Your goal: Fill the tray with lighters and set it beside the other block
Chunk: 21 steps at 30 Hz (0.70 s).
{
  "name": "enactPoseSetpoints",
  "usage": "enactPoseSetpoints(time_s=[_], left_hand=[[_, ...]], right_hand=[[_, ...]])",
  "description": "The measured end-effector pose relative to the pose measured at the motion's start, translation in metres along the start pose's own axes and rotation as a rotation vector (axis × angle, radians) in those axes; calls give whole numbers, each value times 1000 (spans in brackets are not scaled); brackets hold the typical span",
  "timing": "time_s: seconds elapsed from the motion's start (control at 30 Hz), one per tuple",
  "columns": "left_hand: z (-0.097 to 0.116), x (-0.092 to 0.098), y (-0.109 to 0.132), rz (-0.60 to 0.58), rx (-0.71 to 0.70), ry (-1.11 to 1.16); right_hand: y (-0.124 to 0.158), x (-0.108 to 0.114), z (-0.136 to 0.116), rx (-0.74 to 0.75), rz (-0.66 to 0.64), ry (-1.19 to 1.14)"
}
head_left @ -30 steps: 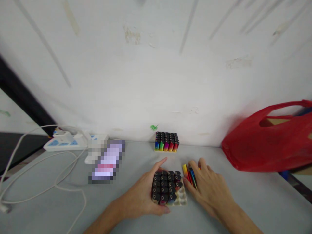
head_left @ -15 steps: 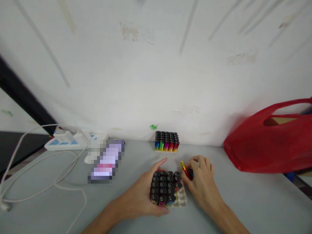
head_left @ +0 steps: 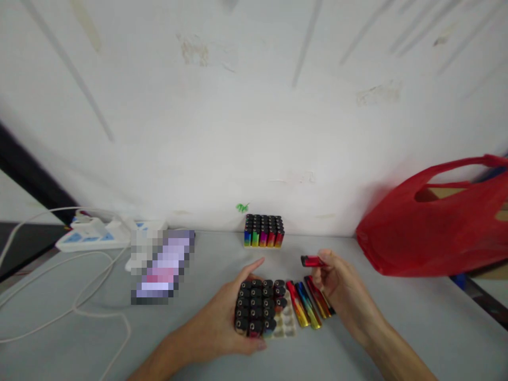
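My left hand [head_left: 220, 317] is wrapped around the left side of a pale tray [head_left: 289, 320], thumb and fingers spanning it. Black-topped lighters [head_left: 256, 302] stand upright in rows in the tray, and uncovered sockets show along its right side. In my right hand [head_left: 337, 278], thumb and fingers pinch a red lighter [head_left: 313, 261], raised with its black top pointing left. Beneath that hand, loose lighters lie slanted on the table: a red-and-yellow lighter [head_left: 298, 306], a blue-and-gold lighter [head_left: 308, 307] and at least one dark red lighter [head_left: 317, 296], partly hidden by the fingers.
Against the wall stands a second block of upright lighters [head_left: 264, 233]. On the left are a pixelated phone [head_left: 166, 264], a white power strip [head_left: 99, 241] and looping white cables [head_left: 125, 317]. A red bag [head_left: 432, 227] rests at the right.
My right hand has lifted and turned, now holding a red lighter up. Several loose lighters now show beside the tray. The whole view has shifted slightly; my left hand keeps its hold.
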State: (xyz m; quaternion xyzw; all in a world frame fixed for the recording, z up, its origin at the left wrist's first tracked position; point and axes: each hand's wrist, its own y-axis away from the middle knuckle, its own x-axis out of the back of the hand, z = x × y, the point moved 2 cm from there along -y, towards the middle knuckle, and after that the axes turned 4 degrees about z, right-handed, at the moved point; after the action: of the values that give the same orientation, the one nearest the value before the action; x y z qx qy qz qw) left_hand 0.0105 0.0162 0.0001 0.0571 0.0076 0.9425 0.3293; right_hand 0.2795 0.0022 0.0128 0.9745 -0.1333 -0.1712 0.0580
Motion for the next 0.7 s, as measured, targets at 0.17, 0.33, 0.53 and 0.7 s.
enactPoseSetpoints(time_s=[0.17, 0.33, 0.53, 0.7], left_hand=[[0, 0, -1, -19, -15, -27], [-3, 0, -1, -24, -31, -25], [-6, 0, -1, 2, 16, 25], [-5, 0, -1, -4, 53, 63]], right_hand=[[4, -6, -5, -101, -52, -163], [13, -17, -7, -137, -200, -187], [15, -17, -1, 6, -153, -52], [12, -14, 6, -17, -99, -67]])
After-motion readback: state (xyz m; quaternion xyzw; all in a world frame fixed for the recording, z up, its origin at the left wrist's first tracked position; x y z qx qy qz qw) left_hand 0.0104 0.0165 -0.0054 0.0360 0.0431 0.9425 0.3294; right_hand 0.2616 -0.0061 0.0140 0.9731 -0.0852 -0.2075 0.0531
